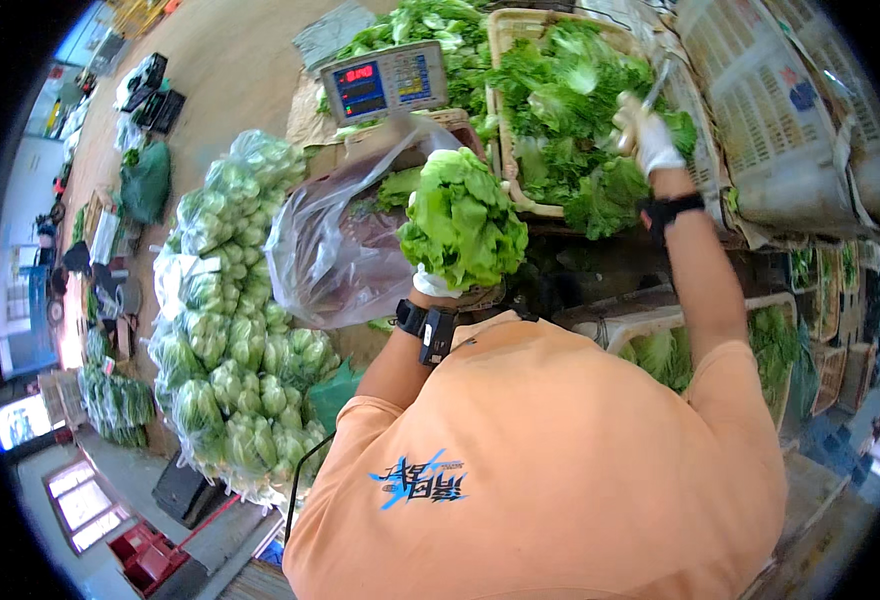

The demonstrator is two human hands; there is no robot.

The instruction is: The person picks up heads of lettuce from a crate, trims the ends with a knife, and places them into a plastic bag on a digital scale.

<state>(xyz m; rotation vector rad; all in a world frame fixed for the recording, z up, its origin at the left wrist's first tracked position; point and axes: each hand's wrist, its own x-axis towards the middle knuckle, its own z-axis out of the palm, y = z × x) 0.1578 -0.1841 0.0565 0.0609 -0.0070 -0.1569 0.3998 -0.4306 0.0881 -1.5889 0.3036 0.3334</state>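
Note:
My left hand (434, 283), in a white glove, holds a head of green leaf lettuce (464, 221) in front of my chest; the leaves hide most of the fingers. Left of the lettuce, a clear plastic bag (327, 255) lies spread with its mouth wide, over a dark reddish surface. My right hand (648, 139), also gloved in white, is raised over the right side of a cream plastic crate (511, 172) full of loose lettuce (560, 97). Its fingers are curled, and a thin pale shape like a knife blade (662, 81) sticks up from them, blurred.
A scale display (386, 82) with lit red digits stands behind the bag. Bagged green vegetables (237, 322) are heaped along the left. More lettuce (428, 26) lies beyond the display. Stacked grey crates (762, 112) rise on the right; another crate (627, 326) of greens is beside my right arm.

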